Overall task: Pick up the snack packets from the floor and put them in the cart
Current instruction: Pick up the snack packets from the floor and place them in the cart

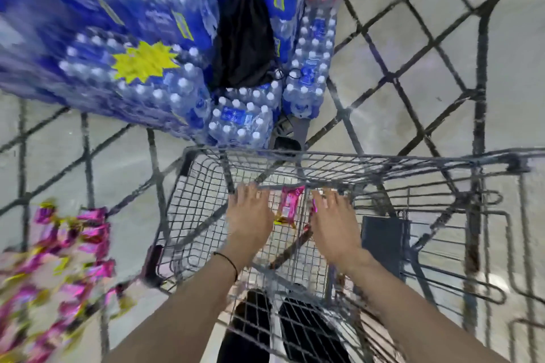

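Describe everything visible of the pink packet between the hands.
The packet is a small oblong wrapper, glossy pink with a pale patch and a yellow lower end, foil-like. It lies slightly tilted inside the cart, near its far rim, between the left hand and right hand; neither grips it. Whether it rests on the wire or is dropping cannot be told.
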### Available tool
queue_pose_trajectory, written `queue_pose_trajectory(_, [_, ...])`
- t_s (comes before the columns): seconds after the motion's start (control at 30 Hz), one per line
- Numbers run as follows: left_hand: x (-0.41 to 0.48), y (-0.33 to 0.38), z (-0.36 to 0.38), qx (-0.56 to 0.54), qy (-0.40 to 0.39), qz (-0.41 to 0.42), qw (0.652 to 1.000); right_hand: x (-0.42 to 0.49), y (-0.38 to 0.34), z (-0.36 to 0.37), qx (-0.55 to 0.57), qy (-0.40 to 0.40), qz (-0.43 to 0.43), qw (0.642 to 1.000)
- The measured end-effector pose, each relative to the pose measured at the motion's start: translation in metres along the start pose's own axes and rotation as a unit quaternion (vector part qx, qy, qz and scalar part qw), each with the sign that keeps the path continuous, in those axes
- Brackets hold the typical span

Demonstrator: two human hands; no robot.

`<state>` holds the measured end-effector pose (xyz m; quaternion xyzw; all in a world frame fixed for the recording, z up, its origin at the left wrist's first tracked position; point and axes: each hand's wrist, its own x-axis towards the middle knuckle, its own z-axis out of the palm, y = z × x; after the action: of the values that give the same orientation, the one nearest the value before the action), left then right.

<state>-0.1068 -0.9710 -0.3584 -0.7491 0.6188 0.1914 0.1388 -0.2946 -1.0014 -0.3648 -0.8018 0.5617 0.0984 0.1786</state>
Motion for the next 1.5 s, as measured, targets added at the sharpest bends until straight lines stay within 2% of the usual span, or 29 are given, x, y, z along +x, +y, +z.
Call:
queue_pose_trajectory(0.1, [-0.038,-0.027,-0.036,-0.012,0.034,-0.046,0.998,-0.004,-0.038,-0.039,-0.019,0.0,-0.047,0.999])
queue_pose_trajectory(0.23, [-0.094,-0.071,-0.076,-0.041,0.058,-0.128,0.989,-0.01,-0.109,-0.081,-0.021,0.066,-0.164,0.984])
queue_pose_trajectory(0.3, [-0.125,-0.094,-0.083,-0.059,0.094,-0.173,0.979,-0.017,-0.147,-0.096,-0.011,0.106,-0.217,0.97])
queue_pose_trajectory(0.4, [-0.175,-0.137,-0.082,-0.068,0.141,-0.242,0.958,-0.027,-0.207,-0.109,-0.027,0.123,-0.3,0.946])
queue_pose_trajectory(0.6, [-0.296,-0.221,-0.049,-0.107,0.192,-0.356,0.908,-0.071,-0.322,-0.099,-0.05,0.121,-0.406,0.905])
queue_pose_trajectory(0.73, [-0.386,-0.268,-0.017,-0.139,0.197,-0.431,0.869,-0.129,-0.396,-0.067,-0.088,0.097,-0.464,0.876])
queue_pose_trajectory(0.87, [-0.472,-0.312,0.017,-0.15,0.186,-0.472,0.849,-0.196,-0.468,-0.033,-0.105,0.068,-0.519,0.846])
queue_pose_trajectory(1.03, [-0.548,-0.349,0.053,-0.18,0.187,-0.51,0.82,-0.265,-0.531,-0.004,-0.133,0.063,-0.549,0.823])
queue_pose_trajectory(1.23, [-0.579,-0.389,0.078,-0.222,0.179,-0.532,0.797,-0.29,-0.589,0.019,-0.174,0.058,-0.569,0.802])
queue_pose_trajectory(1.5, [-0.541,-0.449,0.072,-0.226,0.151,-0.514,0.814,-0.25,-0.654,0.035,-0.189,0.032,-0.564,0.803])
